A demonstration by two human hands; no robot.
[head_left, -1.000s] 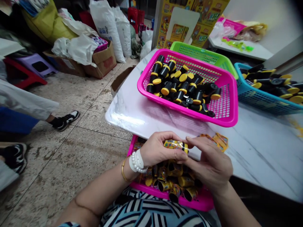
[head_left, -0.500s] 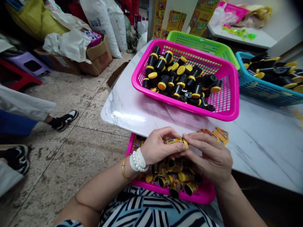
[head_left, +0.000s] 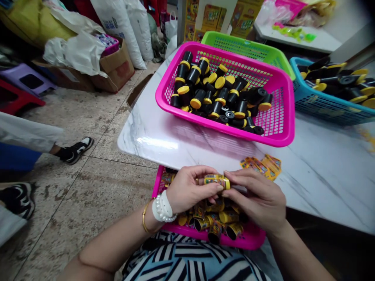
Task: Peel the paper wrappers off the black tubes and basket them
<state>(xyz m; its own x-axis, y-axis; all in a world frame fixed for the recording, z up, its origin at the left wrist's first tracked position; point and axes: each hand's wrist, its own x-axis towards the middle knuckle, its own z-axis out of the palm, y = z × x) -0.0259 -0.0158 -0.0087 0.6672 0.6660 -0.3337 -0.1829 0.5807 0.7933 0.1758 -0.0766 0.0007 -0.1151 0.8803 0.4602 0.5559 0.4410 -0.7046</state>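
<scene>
as the left hand (head_left: 191, 189) and right hand (head_left: 254, 199) pinch a yellow-labelled tube (head_left: 215, 181) between them above a pink basket (head_left: 249, 242) of wrapped tubes (head_left: 216, 230), another pink basket (head_left: 187, 117) of black tubes with yellow caps (head_left: 211, 93) sits just ahead on the marble counter (head_left: 322, 164).

On a marble-patterned table (head_left: 319, 164), a pink plastic basket (head_left: 288, 113) heaped with black tubes with yellow caps (head_left: 222, 95), a green basket (head_left: 243, 48) just behind it, and a blue basket (head_left: 325, 107) of similar black-and-yellow tubes off to the right. Beyond, a yellow printed carton (head_left: 213, 19). Across the speckled tile floor (head_left: 88, 187), white sacks (head_left: 121, 31), a cardboard box (head_left: 117, 68), a purple stool (head_left: 27, 80), a red stool (head_left: 17, 101), and a co-worker's black-and-white sneaker (head_left: 76, 150).
</scene>
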